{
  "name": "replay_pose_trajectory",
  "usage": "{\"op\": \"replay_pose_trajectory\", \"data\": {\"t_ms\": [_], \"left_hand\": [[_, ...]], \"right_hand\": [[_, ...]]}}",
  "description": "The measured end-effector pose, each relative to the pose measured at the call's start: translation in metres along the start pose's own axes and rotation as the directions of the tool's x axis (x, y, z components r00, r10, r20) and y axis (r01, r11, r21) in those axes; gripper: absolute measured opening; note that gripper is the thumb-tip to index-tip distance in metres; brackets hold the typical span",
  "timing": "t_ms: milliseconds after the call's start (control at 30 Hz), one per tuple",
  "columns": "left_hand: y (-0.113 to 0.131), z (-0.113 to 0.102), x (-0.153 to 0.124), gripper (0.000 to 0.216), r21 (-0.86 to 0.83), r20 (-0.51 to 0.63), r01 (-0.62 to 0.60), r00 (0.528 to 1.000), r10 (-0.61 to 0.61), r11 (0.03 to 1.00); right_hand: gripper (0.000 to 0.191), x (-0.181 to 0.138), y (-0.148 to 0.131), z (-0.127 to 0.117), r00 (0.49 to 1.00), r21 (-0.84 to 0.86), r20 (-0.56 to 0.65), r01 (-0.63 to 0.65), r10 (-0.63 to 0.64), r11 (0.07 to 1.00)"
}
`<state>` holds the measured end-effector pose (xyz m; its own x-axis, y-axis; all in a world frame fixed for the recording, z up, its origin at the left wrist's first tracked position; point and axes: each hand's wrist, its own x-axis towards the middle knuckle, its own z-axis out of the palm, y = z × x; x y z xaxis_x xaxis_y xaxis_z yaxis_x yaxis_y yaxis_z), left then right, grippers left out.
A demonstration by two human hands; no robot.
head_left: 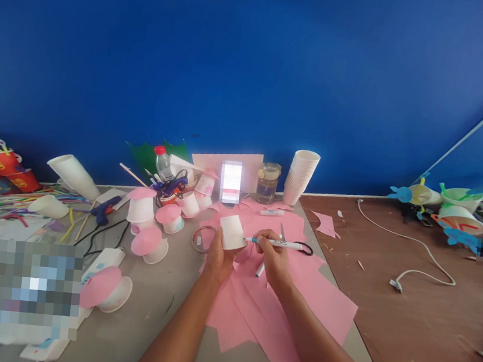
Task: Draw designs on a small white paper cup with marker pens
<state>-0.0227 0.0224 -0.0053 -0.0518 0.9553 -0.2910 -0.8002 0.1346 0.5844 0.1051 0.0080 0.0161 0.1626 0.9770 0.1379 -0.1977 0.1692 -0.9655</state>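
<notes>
My left hand [218, 256] is closed round a small white paper cup [232, 232], held upside down over sheets of pink paper [272, 313]. My right hand [272, 255] grips a white marker with a blue tip [276, 243], its tip touching the cup's side. A pink paper disc [243, 254] shows just under the cup, between my hands. Black-handled scissors [299, 245] lie on the pink paper just beyond my right hand.
Several white cups capped with pink discs [151, 243] stand to the left on the grey table [149, 319]. A stack of white cups [300, 177], a glass jar [267, 183] and a bottle [162, 163] stand by the blue wall. A white cable [413, 247] crosses the brown surface at right. A glue gun [103, 209] lies at left.
</notes>
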Motion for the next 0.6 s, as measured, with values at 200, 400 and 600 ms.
{"op": "replay_pose_trajectory", "data": {"t_ms": [200, 400, 600], "left_hand": [[-0.0013, -0.0014, 0.0018, 0.034, -0.012, 0.029, -0.020, 0.999, 0.021, 1.000], [-0.0020, -0.0012, 0.0012, 0.033, -0.005, 0.041, -0.018, 0.999, 0.018, 1.000], [-0.0005, 0.0006, -0.0003, 0.031, 0.003, -0.008, -0.021, 1.000, 0.021, 1.000]], "right_hand": [[0.012, -0.0001, 0.0020, 0.0023, 1.000, 0.089, 0.017, 0.013, -0.014, 0.996], [0.012, -0.0024, -0.0025, 0.0059, 1.000, 0.049, 0.017, 0.007, -0.007, 0.999], [0.012, -0.0009, -0.0033, 0.0019, 1.000, 0.013, 0.013, -0.001, 0.001, 1.000]]}}
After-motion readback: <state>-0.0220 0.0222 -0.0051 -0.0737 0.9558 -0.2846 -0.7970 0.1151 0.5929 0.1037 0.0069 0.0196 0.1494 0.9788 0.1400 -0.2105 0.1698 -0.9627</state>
